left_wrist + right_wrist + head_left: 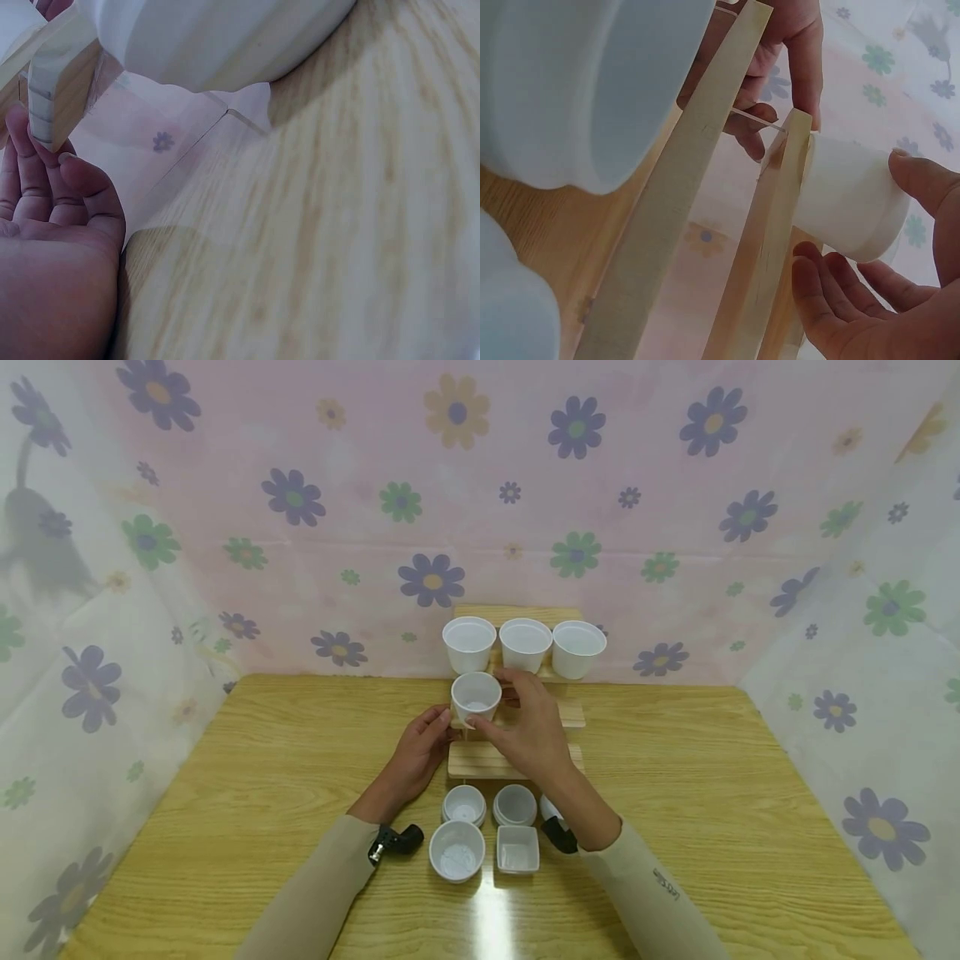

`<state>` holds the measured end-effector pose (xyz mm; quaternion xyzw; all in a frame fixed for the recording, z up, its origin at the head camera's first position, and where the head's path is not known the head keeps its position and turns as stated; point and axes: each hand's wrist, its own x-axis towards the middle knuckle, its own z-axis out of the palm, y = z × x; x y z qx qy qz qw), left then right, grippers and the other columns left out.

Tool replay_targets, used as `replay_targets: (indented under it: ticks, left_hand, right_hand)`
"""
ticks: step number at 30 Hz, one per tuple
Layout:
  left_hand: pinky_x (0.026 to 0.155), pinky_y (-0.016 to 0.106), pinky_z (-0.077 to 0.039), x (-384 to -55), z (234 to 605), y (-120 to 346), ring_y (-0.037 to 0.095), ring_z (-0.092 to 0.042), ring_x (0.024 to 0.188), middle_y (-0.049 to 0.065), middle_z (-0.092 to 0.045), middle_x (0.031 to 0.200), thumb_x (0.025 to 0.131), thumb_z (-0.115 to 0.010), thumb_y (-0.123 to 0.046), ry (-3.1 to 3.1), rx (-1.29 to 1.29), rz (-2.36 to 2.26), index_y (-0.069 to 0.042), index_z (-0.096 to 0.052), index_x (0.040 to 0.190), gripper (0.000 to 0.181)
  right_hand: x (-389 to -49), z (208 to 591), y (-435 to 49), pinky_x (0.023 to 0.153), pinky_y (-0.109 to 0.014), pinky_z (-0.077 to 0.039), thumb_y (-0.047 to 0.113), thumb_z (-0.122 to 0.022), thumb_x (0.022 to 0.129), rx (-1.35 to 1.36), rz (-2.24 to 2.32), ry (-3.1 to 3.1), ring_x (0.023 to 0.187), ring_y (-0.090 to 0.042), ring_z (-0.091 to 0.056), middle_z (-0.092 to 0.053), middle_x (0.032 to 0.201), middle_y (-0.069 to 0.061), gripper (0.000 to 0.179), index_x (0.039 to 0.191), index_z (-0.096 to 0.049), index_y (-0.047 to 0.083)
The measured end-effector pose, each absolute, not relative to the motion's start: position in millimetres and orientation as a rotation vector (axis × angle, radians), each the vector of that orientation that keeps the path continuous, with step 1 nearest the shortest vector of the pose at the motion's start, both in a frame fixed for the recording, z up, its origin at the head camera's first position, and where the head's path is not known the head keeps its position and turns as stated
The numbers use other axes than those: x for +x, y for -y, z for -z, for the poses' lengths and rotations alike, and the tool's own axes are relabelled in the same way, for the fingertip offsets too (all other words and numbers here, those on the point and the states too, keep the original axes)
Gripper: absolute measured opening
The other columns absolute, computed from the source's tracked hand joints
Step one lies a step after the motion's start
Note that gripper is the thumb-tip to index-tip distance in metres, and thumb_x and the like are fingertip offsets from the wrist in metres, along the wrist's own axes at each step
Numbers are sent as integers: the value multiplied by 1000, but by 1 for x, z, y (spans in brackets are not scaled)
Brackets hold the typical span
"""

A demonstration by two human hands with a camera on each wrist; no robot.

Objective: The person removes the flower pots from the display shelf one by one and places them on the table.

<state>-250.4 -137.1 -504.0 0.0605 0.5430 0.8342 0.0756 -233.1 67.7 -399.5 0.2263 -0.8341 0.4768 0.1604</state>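
Note:
At the left end of a tiered wooden stand's middle board (570, 714), a white cup (477, 693) sits upright. My right hand (534, 731) holds this cup, thumb at the near side and fingers at the right. The right wrist view shows the cup (851, 196) with its base against the board, between thumb and fingers (821, 292). My left hand (416, 753) grips the same board's left end. In the left wrist view, its thumb and fingertips (79, 176) meet at the wooden board end (64, 101).
Three white cups (526, 639) stand in a row on the upper board. In front of the stand are several white bowls, among them a ribbed round one (457, 852) and a square one (517, 850). One bowl (551, 810) is partly hidden by my right wrist. Flowered cloth (360, 568) encloses the table.

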Motion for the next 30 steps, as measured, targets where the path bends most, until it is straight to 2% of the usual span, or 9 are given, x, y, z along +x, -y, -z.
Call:
replay_targets:
  ticks: [21, 30]
  left_hand:
    - [90, 25, -54, -250, 504, 135, 12, -63, 95, -4, -65, 109, 115, -48, -18, -1638, 194, -2516, -14, -64, 118, 16]
    - [90, 25, -54, -249, 503, 136, 12, -63, 94, -4, -65, 108, 114, -50, -19, -1637, 171, -2513, -13, -62, 120, 15]
  right_hand:
    - [-233, 404, -67, 94, -39, -61, 11, -96, 80, 662, -1375, 2360, 111, -32, -72, -65, 127, -18, 68, 135, -59, -3]
    - [-230, 404, -72, 92, -38, -62, 12, -96, 80, 650, -1360, 2382, 109, -29, -71, -64, 127, -15, 69, 137, -59, 1]
